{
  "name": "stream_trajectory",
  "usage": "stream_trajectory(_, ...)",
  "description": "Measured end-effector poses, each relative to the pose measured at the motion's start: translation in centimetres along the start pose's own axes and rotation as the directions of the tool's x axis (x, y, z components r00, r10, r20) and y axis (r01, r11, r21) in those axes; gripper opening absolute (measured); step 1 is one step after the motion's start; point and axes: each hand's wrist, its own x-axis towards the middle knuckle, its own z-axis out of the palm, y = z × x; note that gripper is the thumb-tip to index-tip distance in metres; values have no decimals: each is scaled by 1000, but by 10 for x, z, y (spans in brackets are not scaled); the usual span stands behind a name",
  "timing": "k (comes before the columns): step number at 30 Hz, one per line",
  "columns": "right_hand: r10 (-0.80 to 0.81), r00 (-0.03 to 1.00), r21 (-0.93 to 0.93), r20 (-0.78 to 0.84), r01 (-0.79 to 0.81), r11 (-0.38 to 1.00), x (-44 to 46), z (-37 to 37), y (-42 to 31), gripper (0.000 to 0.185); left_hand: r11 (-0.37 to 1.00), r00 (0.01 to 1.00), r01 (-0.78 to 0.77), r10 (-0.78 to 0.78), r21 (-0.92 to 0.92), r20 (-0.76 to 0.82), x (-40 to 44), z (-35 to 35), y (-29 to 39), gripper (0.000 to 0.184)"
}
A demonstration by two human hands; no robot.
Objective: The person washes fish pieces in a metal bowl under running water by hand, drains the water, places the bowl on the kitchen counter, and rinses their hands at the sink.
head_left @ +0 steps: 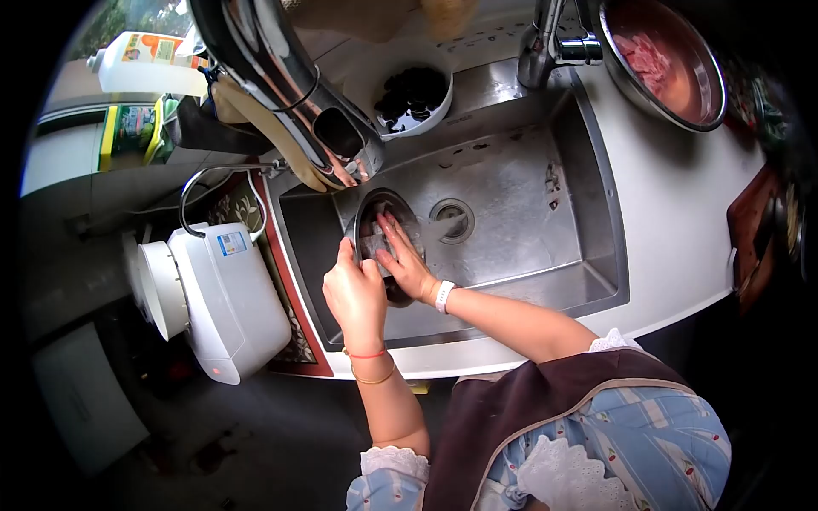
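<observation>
A metal bowl (394, 198) is tilted on its side over the left part of the steel sink (511, 247). My left hand (354, 294) grips the bowl's near-left rim, thumb and fingers closed on it. Stretched fingers of my right hand (407, 262) lie flat across the bowl's mouth. A pale, wet mass (372, 243) shows partly beneath them; I cannot make out what it is. Water (434, 228) runs from the bowl toward the drain (452, 220).
A white bowl of dark pieces in liquid (412, 100) stands behind the sink. The faucet (537, 51) and a metal bowl of pink meat (646, 64) are at the back right. A large shiny metal fixture (290, 77) overhangs the left; a white appliance (226, 298) stands beside the counter.
</observation>
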Motion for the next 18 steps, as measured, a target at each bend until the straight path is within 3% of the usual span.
stream_trajectory(5,-38,996,157,-84,51,986,-5,11,-19,60,974,993,-52,73,221,-89,-15,-19,35,37)
stream_trajectory(6,-27,996,169,-82,41,985,-5,16,-22,59,958,982,-121,154,262,-113,-17,-22,35,37)
stream_trajectory(11,-21,993,258,-113,49,965,-11,30,-34,62,892,980,-95,162,441,-117,-26,-18,54,36)
stream_trajectory(13,39,993,476,-108,17,879,-15,40,-29,63,826,982,-44,139,562,-126,-28,-14,60,33)
stream_trajectory(14,37,994,478,-107,18,878,-16,42,-25,63,801,964,-81,215,593,-159,-29,-7,54,32)
stream_trajectory(16,186,974,699,128,-222,680,-21,46,-9,63,752,965,-87,226,653,-131,-32,-4,55,32)
stream_trajectory(18,132,978,622,164,-207,755,-20,47,-2,59,705,962,-111,254,701,-103,-35,1,53,36)
